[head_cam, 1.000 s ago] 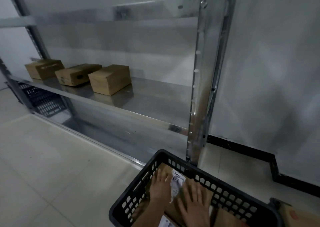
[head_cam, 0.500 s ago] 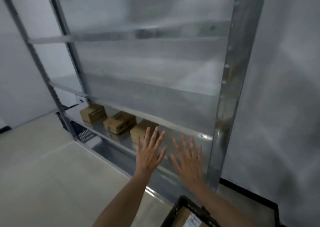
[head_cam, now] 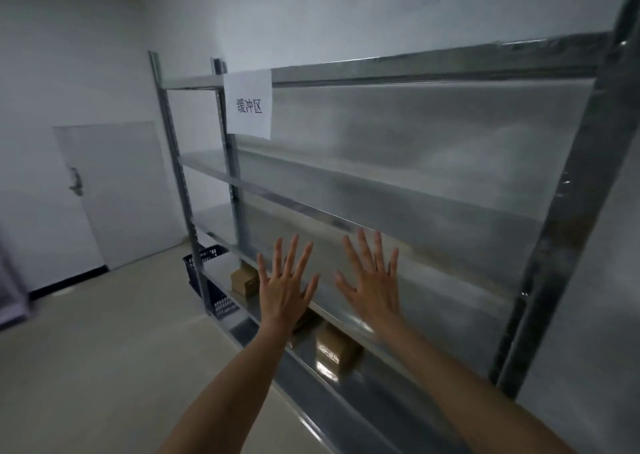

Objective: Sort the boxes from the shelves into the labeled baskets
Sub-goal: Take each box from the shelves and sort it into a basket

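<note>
One flat, pale door point(head_cam: 114, 193) stands far left in a plain wall, above a smooth beige floor point(head_cam: 86, 349). Next comes a black plastic basket point(head_cam: 192, 270) with lattice sides, sitting on the floor at the left end of the shelving rack point(head_cam: 294, 207). The rack is dull brushed steel: long flat decks and perforated posts. A white paper sign point(head_cam: 247, 105) with three printed characters hangs from its top beam.

On a low deck sits a small brown cardboard box point(head_cam: 244, 280), rectangular and matt, just left of the left hand point(head_cam: 284, 289) in the view and beyond it. That hand is raised with its back to the camera, its fingers straight and fanned wide, holding nothing.

Lower in the view, between the two forearms, a second box point(head_cam: 334, 353) lies on the same deck, with glossy tape across its top catching the light. Neither hand touches it.

The right hand point(head_cam: 375, 285) is up beside the left, equally spread and empty. A thick grey upright point(head_cam: 588, 211) closes the rack at far right.
</note>
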`<state>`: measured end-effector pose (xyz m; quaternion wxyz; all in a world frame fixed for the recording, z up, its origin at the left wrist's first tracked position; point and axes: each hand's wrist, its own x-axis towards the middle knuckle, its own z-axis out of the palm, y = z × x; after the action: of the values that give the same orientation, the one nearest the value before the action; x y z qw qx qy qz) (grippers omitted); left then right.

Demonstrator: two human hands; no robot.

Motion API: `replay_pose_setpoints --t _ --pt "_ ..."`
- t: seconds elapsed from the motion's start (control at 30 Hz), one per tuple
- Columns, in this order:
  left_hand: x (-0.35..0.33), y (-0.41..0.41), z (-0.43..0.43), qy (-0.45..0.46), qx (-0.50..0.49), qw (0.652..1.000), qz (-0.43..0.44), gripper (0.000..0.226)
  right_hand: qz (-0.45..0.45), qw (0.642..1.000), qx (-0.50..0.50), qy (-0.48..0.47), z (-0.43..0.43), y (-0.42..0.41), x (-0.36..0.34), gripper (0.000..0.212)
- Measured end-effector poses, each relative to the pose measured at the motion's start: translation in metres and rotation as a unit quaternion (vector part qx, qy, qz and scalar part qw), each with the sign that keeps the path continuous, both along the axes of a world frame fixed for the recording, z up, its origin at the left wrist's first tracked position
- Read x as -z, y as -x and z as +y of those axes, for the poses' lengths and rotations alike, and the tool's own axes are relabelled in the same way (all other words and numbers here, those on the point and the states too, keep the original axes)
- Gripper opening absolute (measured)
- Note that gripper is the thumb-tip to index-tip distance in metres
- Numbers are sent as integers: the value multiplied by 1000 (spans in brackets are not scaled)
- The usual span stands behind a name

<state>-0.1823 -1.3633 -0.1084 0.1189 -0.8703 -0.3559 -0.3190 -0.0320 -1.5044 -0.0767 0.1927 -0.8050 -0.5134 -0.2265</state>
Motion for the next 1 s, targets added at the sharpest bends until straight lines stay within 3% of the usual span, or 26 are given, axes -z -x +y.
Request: replay_pose_setpoints --t 0.23,0.53,1.0 --pt "-45 75 116 -20 -35 999 14 72 -14 1000 -18 -15 105 47 -48 74" --pt "-64 142 277 -17 23 999 37 70 15 998 53 -40 243 79 -48 74" --pt "-1 111 471 67 72 993 61 69 33 995 92 11 426 68 31 72"
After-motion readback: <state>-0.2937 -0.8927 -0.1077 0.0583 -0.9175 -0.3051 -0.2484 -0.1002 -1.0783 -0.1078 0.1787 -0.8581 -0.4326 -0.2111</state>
